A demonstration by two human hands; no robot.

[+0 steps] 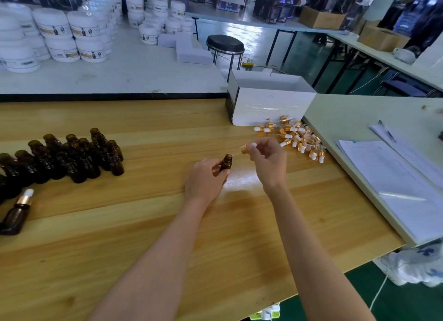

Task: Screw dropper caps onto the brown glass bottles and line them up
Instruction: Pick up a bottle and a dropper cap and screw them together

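My left hand point(206, 179) grips an open brown glass bottle point(226, 162) upright near the middle of the wooden table point(143, 237). My right hand point(268, 160) pinches a gold dropper cap point(247, 148) with a white bulb, tilted, its thin glass tube pointing at the bottle's mouth. Several uncapped brown bottles point(72, 155) stand clustered at the left. One capped bottle point(18, 213) stands apart at the far left front. A pile of loose dropper caps point(297, 136) lies to the right of my right hand.
A white box point(271, 102) stands behind the cap pile. Papers point(402, 184) and a pen point(387, 131) lie on the pale table at right. White jars point(60, 38) fill the far table at left. A black stool point(225, 45) stands beyond.
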